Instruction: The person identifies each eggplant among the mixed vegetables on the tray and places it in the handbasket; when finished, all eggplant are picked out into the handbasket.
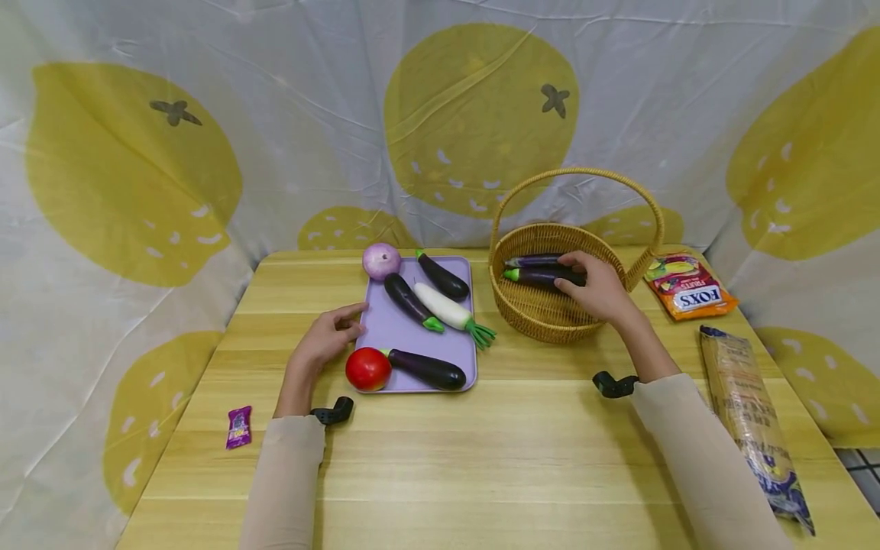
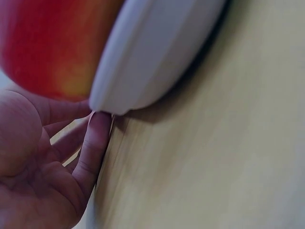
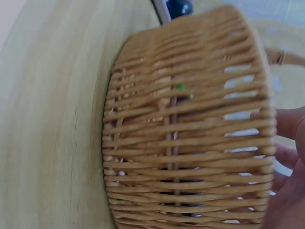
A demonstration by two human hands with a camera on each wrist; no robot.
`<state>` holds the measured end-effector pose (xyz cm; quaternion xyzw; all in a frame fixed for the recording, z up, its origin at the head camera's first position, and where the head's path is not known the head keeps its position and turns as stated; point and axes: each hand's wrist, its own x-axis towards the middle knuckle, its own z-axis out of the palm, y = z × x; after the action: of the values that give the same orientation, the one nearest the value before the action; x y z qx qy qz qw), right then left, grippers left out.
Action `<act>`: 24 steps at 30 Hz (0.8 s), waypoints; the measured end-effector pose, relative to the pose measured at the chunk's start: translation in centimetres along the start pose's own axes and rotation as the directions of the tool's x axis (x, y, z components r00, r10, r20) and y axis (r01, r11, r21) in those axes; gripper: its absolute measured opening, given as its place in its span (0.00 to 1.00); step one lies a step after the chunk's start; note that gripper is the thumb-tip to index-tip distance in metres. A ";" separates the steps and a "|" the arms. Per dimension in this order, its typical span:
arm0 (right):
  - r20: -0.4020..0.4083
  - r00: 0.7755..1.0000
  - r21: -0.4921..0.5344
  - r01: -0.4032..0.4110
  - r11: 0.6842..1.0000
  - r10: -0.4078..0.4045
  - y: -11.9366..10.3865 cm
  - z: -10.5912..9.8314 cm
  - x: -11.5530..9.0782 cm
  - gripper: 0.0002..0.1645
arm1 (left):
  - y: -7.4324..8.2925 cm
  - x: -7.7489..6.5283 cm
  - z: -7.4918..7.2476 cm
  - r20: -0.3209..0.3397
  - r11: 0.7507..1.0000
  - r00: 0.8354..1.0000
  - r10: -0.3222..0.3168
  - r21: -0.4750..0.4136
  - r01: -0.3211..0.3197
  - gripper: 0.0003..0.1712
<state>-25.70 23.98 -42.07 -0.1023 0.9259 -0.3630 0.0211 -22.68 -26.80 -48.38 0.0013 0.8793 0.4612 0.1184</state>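
Head view: a wooden tabletop (image 1: 481, 458) bears a lilac tray (image 1: 385, 330) and, to its right, a wicker basket (image 1: 539, 312) with a tall hoop handle (image 1: 577, 171). The right hand (image 1: 596, 290) reaches into the basket; its grip, thumb on one side and fingers on the other, appears clamped on the stemless end of the front eggplant (image 1: 539, 278), whose green cap points left. A rear eggplant (image 1: 532, 260) lies alongside it in the basket. The left hand (image 1: 326, 336) rests at the tray's left edge, its thumb and fingers apart. On the tray are a purple onion (image 1: 381, 261) at the far left corner, three more eggplants (image 1: 429, 370), a white radish (image 1: 443, 307) with leaves overhanging the right edge, and a tomato (image 1: 368, 369) at the near left corner. A purple packet (image 1: 239, 426) lies left; a FOX'S bag (image 1: 690, 289) and a long clear-wrapped pack (image 1: 749, 412) lie right.

Left wrist view: a fingertip (image 2: 100, 126) touches the underside of the tray's rim, the tomato above.

Right wrist view: the woven wall fills the centre; the right hand's fingers extend behind its rim, their contact hidden. Dark shapes and a green spot show through the gaps.
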 end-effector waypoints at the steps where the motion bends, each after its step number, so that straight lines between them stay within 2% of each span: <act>1: -0.007 1.000 0.002 0.007 1.000 -0.007 -0.3 0.0 -0.3 0.30 | 0.0 0.0 0.0 0.001 1.000 1.000 0.001 0.000 -0.001 0.29; 6: -0.045 0.996 0.026 0.076 0.997 -0.075 -2.1 0.4 -2.0 0.29 | 0.0 0.0 -0.1 0.006 1.000 1.000 0.006 0.011 -0.006 0.29; 13: -0.052 0.977 0.057 0.210 0.976 -0.207 -4.5 2.0 -3.6 0.28 | 0.2 -0.1 -0.1 0.008 1.000 1.000 -0.007 0.006 0.007 0.29; 19: -0.044 0.964 0.065 0.263 0.963 -0.261 -6.2 3.9 -4.3 0.28 | 0.4 -0.1 -0.1 0.004 1.000 1.000 -0.013 0.001 0.013 0.29; 24: 0.000 0.960 0.095 0.279 0.955 -0.281 -7.8 6.3 -4.8 0.27 | 0.2 -0.2 0.0 -0.005 1.000 1.000 -0.004 0.007 0.004 0.29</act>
<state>-18.92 15.18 -41.65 -0.2337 0.8837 -0.4051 -0.0194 -22.53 -26.69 -48.20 -0.0013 0.8813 0.4577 0.1173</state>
